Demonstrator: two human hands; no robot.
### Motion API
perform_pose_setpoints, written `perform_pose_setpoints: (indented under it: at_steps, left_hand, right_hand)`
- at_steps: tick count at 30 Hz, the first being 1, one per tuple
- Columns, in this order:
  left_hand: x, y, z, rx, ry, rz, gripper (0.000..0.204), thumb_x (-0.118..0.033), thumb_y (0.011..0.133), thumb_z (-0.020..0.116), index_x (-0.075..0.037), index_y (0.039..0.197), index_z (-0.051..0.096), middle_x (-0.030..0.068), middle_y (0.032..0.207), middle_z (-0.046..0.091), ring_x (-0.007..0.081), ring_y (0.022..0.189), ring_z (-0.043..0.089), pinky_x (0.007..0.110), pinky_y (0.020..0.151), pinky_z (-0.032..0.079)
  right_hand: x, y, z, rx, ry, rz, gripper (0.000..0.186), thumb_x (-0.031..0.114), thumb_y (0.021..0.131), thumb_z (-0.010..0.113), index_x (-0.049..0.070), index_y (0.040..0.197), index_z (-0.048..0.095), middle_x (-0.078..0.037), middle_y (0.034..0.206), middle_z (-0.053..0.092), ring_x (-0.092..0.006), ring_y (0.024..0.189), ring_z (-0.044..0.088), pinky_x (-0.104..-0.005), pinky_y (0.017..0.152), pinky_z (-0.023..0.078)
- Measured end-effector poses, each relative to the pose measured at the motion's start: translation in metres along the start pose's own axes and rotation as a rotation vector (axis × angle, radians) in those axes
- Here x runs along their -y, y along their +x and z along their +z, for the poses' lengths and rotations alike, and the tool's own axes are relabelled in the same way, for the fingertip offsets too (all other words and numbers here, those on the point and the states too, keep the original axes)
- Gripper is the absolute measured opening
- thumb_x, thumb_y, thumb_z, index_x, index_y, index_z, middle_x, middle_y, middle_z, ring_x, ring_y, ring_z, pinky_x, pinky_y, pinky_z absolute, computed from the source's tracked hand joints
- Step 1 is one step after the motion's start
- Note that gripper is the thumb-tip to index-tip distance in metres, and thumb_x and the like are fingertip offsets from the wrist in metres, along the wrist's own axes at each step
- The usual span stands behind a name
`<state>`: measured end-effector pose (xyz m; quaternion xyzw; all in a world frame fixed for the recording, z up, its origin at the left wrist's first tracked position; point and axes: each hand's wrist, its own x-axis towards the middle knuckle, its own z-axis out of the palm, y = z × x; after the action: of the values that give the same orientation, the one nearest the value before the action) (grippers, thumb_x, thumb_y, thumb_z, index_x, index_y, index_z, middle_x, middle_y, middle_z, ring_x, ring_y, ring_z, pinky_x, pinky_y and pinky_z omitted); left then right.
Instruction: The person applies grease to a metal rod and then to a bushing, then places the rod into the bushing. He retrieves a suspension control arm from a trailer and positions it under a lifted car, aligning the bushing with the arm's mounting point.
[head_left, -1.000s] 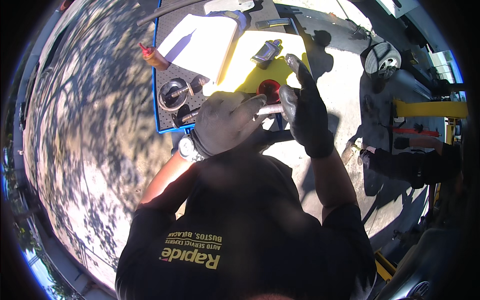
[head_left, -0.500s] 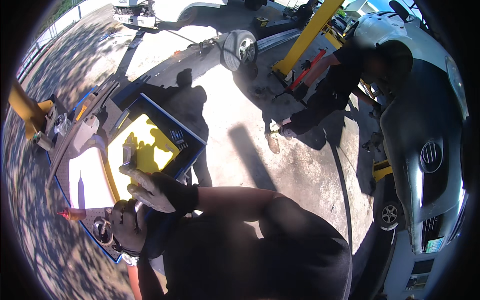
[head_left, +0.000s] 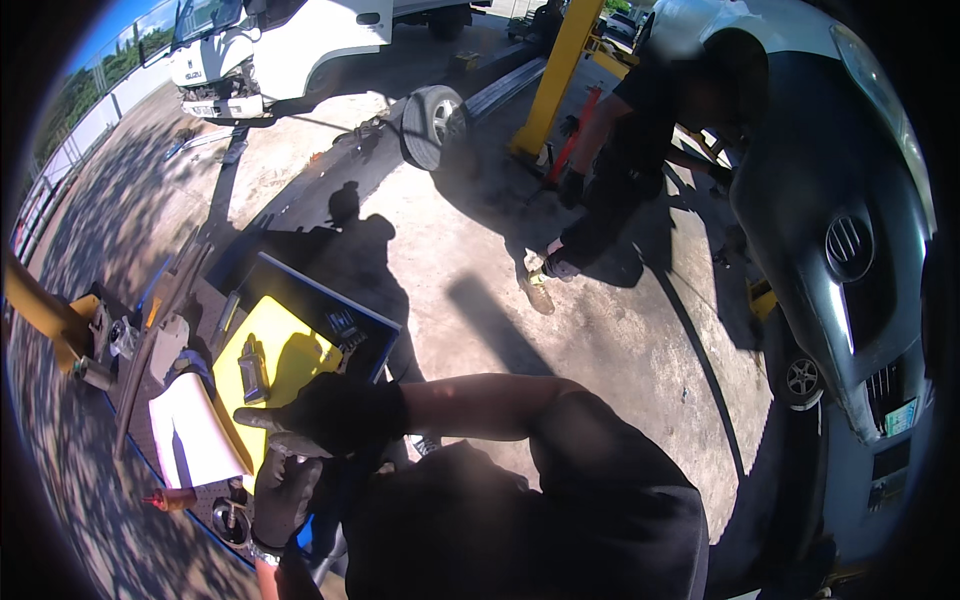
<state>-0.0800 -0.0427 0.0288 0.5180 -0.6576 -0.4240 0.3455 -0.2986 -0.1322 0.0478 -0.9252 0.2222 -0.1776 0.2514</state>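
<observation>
My left hand (head_left: 283, 505), in a dark glove, is closed at the near edge of a blue-edged tool cart (head_left: 375, 325). What it grips is hidden; a bit of blue (head_left: 305, 530) shows beside it. My right hand (head_left: 325, 412), gloved too, lies just above it, fingers stretched left and apart, the lower ones against the left hand. Beyond the right fingertips, a grey handheld device (head_left: 253, 372) rests on a yellow sheet (head_left: 290, 335). A white sheet (head_left: 180, 430) and a round metal piece (head_left: 230, 520) lie left of my hands.
A red-tipped bottle (head_left: 172, 498) sits at the cart's left edge, near long bars (head_left: 150, 345). Another person (head_left: 630, 150) crouches at a dark-fronted car (head_left: 820, 200) on the right. A loose wheel (head_left: 435, 127) and a yellow lift post (head_left: 557, 85) stand farther off.
My view has shifted, so the car and person sit farther left. My right hand has come lower, closer over my left hand. The shiny metal bit between them is now hidden.
</observation>
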Motion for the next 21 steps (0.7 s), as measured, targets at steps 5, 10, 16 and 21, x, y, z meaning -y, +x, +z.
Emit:
perform_pose_setpoints:
  at_steps: [5, 10, 16, 21]
  left_hand:
    - [0.036, 0.008, 0.014, -0.327, 0.597, 0.271, 0.027, -0.023, 0.096, 0.076, -0.002, 0.109, 0.065, 0.0165, 0.097, 0.066, 0.0344, 0.085, 0.067, 0.040, 0.077, 0.052]
    - [0.072, 0.009, -0.010, 0.020, -0.057, -0.154, 0.022, -0.024, 0.101, 0.068, -0.002, 0.105, 0.066, 0.0082, 0.090, 0.064, 0.0222, 0.076, 0.059, 0.038, 0.071, 0.047]
    - [0.061, 0.005, 0.021, -0.184, 0.272, 0.094, 0.024, -0.021, 0.101, 0.068, -0.001, 0.113, 0.067, 0.0089, 0.098, 0.069, 0.0192, 0.084, 0.064, 0.035, 0.077, 0.051]
    - [0.029, 0.001, 0.014, -0.066, 0.167, 0.059, 0.028, -0.019, 0.101, 0.068, 0.001, 0.120, 0.067, 0.0095, 0.105, 0.073, 0.0167, 0.090, 0.069, 0.032, 0.081, 0.055]
  right_hand:
    - [-0.001, 0.001, 0.021, -0.216, 0.175, 0.237, 0.058, 0.030, 0.109, 0.055, 0.001, 0.156, 0.042, -0.021, 0.121, 0.072, -0.0324, 0.103, 0.073, -0.0420, 0.091, 0.056]
    - [-0.008, -0.007, 0.021, -0.197, -0.023, -0.089, 0.063, 0.033, 0.106, 0.060, 0.006, 0.159, 0.038, -0.015, 0.077, 0.069, -0.0295, 0.072, 0.072, -0.0404, 0.063, 0.054]
    - [0.003, 0.000, 0.016, -0.160, 0.087, 0.104, 0.058, 0.031, 0.106, 0.061, 0.007, 0.156, 0.045, -0.017, 0.089, 0.072, -0.0320, 0.079, 0.074, -0.0421, 0.068, 0.056]
    - [-0.003, -0.022, 0.010, -0.276, 0.059, 0.065, 0.060, 0.033, 0.105, 0.062, 0.009, 0.157, 0.045, -0.016, 0.083, 0.071, -0.0314, 0.075, 0.074, -0.0414, 0.071, 0.056]
